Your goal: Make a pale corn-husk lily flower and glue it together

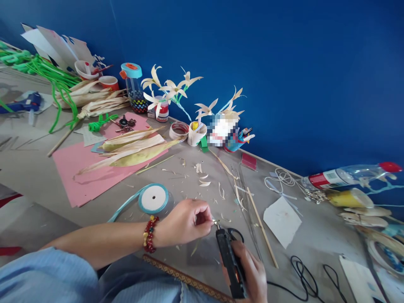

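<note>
My left hand (192, 221), with a red beaded bracelet at the wrist, is pinched closed near the table's front. A tiny pale piece shows at its fingertips, too small to name. My right hand (251, 269) is wrapped round a black glue gun (229, 263), whose metal nozzle points up and left, right beside the left fingertips. Black-handled scissors (236, 234) lie partly hidden behind the gun. Left of my left hand is a roll of light blue ribbon (153, 198). Small pale scraps (204, 184) are scattered beyond my hands.
Corn husks (139, 151) lie on pink paper (75, 168) at the left. Husk flowers (173, 89) stand against the blue wall. To the right are thin wires, a wooden stick (261, 227), white paper (282, 221), a plastic bottle (344, 176) and a black cord (304, 277).
</note>
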Action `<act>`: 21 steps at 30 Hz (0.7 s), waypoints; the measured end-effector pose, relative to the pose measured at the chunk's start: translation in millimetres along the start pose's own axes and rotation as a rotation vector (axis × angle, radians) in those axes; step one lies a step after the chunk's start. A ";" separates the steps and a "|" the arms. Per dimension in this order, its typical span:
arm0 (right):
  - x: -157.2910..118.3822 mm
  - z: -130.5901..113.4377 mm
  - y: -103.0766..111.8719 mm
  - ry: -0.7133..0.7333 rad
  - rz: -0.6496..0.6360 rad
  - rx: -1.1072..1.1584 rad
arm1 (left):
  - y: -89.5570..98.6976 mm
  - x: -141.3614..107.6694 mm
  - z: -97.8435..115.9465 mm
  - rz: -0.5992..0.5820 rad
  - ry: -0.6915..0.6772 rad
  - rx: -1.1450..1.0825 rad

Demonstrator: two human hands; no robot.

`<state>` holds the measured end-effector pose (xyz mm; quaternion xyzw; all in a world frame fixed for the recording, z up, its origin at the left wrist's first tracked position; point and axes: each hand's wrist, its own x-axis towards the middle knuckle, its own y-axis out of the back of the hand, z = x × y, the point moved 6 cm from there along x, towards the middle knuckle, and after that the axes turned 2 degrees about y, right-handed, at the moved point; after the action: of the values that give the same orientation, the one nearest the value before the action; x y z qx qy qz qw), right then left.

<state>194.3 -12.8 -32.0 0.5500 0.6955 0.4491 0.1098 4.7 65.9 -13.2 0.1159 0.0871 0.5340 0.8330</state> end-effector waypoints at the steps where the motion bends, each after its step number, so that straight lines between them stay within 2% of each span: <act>1: 0.1 -0.8 -0.9 0.005 -0.018 -0.005 | 0.3 0.3 -0.3 0.001 0.011 -0.020; 4: -1.9 -0.1 -2.0 0.015 -0.037 -0.011 | -0.7 1.8 -5.1 -0.024 0.082 -0.162; 7: -6.6 7.8 0.3 -0.033 -0.016 -0.059 | -8.5 3.4 -14.6 -0.123 0.226 -0.529; 10: -10.5 17.6 11.8 -0.100 0.083 -0.158 | -16.9 4.6 -16.2 -0.237 0.301 -0.917; 12: -13.1 26.6 24.2 -0.181 0.163 -0.257 | -19.5 4.9 -14.8 -0.288 0.324 -1.081; 16: -24.4 54.9 50.5 -0.385 0.199 -0.518 | -20.4 3.8 -10.5 -0.364 0.345 -1.247; 21: -51.1 89.7 82.0 -0.604 0.207 -0.650 | -17.8 0.9 2.2 -0.480 0.271 -1.295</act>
<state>325.9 -12.5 -39.6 0.6598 0.3966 0.4722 0.4294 21.1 59.3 -16.2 -0.4934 -0.1220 0.2896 0.8111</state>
